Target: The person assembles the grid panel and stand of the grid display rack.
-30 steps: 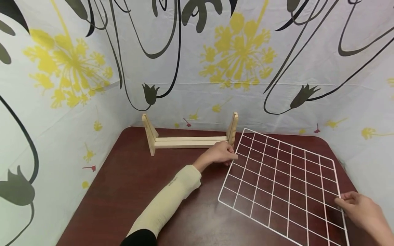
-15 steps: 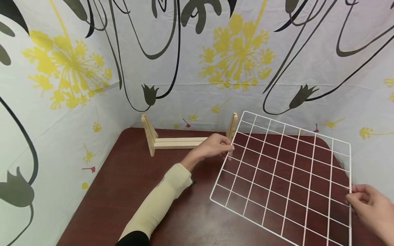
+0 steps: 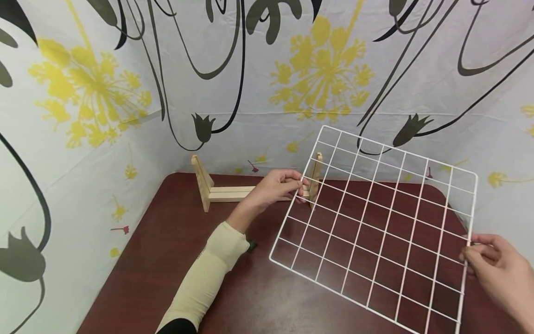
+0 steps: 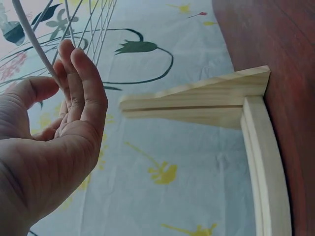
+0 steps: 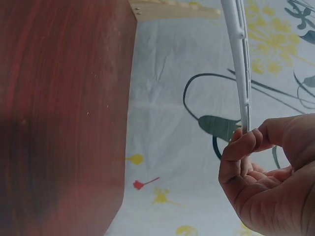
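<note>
A white wire grid panel (image 3: 378, 256) hangs tilted above the right part of the table, held between both hands. My left hand (image 3: 277, 189) pinches its left edge; in the left wrist view the thumb and curled fingers (image 4: 88, 83) meet around the rim wire. On the opposite edge my right hand (image 3: 496, 262) grips the rim, and the right wrist view shows the panel edge-on between thumb and fingers (image 5: 231, 167). Behind the left hand stands a pale wooden stand (image 3: 229, 194) with two upright ends joined by a bar. The hand and panel partly cover its right end.
The dark red-brown table (image 3: 142, 260) has rounded far corners. A pale cloth (image 3: 258, 93) with yellow and dark plant prints hangs behind it and along both sides. The stand sits near the table's far edge.
Both hands have raised the grid panel, and its far edge now stands well above the table's back edge. The left hand has moved left and up, across the stand's right end.
</note>
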`<state>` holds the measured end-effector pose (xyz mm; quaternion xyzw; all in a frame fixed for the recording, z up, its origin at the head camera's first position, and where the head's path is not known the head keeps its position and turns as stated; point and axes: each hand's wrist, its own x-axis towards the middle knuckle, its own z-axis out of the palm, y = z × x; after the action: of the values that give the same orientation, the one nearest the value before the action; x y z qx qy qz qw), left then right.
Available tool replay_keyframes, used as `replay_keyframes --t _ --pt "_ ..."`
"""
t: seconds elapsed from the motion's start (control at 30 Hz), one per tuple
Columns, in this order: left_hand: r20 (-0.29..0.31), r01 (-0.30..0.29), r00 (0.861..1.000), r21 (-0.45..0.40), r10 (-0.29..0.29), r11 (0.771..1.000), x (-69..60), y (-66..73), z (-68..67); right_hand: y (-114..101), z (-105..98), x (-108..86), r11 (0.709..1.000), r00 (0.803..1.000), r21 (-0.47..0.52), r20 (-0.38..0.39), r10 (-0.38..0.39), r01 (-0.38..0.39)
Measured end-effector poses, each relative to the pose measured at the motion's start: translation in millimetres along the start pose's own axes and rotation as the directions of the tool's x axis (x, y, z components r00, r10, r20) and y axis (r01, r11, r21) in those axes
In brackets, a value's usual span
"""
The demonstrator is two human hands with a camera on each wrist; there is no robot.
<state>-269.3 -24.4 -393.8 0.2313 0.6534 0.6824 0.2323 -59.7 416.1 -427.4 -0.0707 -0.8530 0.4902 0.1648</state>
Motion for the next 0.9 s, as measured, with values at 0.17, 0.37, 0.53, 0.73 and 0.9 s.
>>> replay_keyframes --t 0.17,0.37,0.53,0.73,0.9 --pt "-0.032 -0.014 0.999 0.017 0.014 1.000 -11.7 4.8 -9.7 -8.4 8.8 6.3 0.997 0.998 0.069 0.050 -0.031 0.028" --pt "-0.079 -0.067 0.995 -0.036 0.064 0.997 -27.8 1.7 -22.1 -20.6 24.5 13.9 0.997 0.994 0.007 0.082 -0.073 0.073" --pt "-0.130 -0.104 0.987 -0.058 0.095 0.993 -38.8 -3.5 -34.0 -26.0 37.6 19.4 0.994 0.989 0.031 0.108 -0.105 0.102" --pt "-0.184 -0.119 0.978 -0.085 0.101 0.989 -54.7 -9.6 -45.3 -30.9 52.2 26.5 0.991 0.982 0.031 0.138 -0.131 0.128" --pt "-0.230 -0.100 0.970 -0.103 0.075 0.990 -66.5 -18.3 -54.2 -35.8 63.5 32.0 0.990 0.976 -0.005 0.168 -0.140 0.143"
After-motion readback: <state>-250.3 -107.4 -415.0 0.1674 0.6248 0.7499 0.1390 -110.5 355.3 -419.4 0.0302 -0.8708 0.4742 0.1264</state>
